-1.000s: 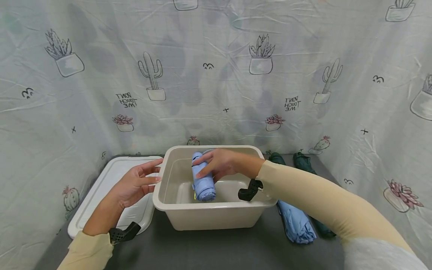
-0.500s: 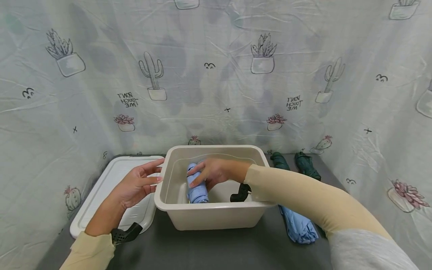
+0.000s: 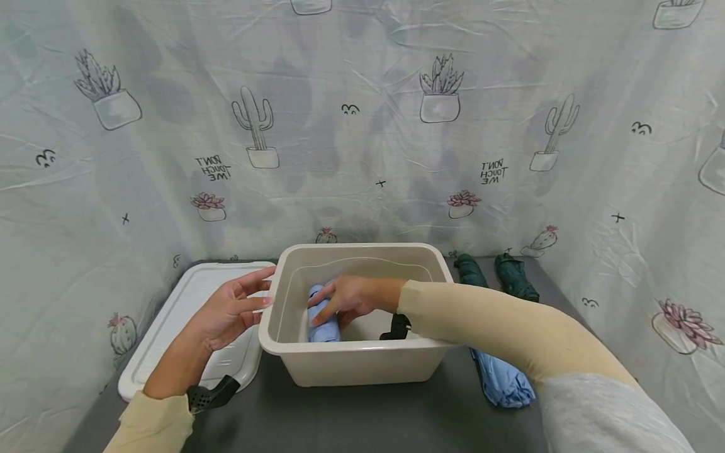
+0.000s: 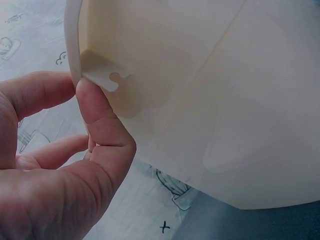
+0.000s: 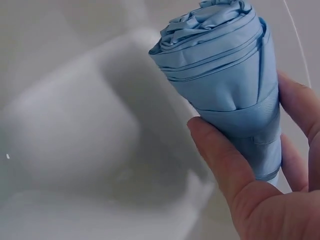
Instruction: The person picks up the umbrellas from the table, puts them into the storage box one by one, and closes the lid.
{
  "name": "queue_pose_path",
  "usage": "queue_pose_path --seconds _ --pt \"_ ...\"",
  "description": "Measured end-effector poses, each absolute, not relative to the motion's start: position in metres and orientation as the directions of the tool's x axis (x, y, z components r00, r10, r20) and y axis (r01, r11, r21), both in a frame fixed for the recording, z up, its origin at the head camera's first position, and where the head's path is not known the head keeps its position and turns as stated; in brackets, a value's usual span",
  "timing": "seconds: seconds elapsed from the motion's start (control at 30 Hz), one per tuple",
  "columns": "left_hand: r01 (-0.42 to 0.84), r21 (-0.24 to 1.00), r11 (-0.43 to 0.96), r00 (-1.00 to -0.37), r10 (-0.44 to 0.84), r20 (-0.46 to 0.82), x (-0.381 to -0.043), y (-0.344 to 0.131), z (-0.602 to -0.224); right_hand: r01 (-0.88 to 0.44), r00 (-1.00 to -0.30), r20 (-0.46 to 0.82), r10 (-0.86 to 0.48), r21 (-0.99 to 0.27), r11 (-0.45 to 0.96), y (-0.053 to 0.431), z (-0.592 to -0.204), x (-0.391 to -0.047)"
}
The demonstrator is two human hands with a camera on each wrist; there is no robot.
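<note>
My right hand [image 3: 352, 298] is inside the beige plastic bin [image 3: 362, 365], holding a rolled-up light blue folding umbrella [image 3: 324, 328] near the bin's left wall. The right wrist view shows my thumb on one side of the umbrella [image 5: 232, 92] and fingers on the other, with its gathered cloth end pointing up and away. At the bin's left rim, my left hand [image 3: 229, 308] pinches the edge. In the left wrist view, thumb and fingertips meet at the rim of the bin [image 4: 225, 90].
A white lid [image 3: 175, 321] lies left of the bin, partly under my left forearm. To the right are another light blue folded umbrella [image 3: 504, 380] and two dark green rolled ones [image 3: 470, 270], partly hidden by my right arm. A patterned curtain [image 3: 351, 145] hangs behind the grey table [image 3: 362, 418].
My right hand has carried the light blue umbrella left and lower into the bin, toward its left wall. The left hand stays at the rim.
</note>
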State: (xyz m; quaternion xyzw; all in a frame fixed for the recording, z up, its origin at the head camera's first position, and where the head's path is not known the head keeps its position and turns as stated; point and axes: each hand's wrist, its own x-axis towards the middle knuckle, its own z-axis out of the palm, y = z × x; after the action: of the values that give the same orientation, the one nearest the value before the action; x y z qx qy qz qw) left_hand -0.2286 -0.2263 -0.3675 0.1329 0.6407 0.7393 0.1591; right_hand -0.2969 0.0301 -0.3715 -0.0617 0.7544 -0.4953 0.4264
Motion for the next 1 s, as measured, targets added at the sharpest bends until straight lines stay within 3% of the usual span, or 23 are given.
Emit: queue_pose_path --seconds 0.5,1.0 --pt "-0.054 0.992 -0.116 -0.917 0.4 -0.003 -0.228 -0.227 -0.368 0.319 -0.585 -0.61 -0.534 -0.779 0.541 0.021 -0.382 -0.297" --pt "-0.074 0.989 -0.126 -0.921 0.389 -0.019 -0.228 -0.225 -0.365 0.302 -0.565 -0.596 -0.571 -0.793 0.53 0.032 -0.366 -0.304"
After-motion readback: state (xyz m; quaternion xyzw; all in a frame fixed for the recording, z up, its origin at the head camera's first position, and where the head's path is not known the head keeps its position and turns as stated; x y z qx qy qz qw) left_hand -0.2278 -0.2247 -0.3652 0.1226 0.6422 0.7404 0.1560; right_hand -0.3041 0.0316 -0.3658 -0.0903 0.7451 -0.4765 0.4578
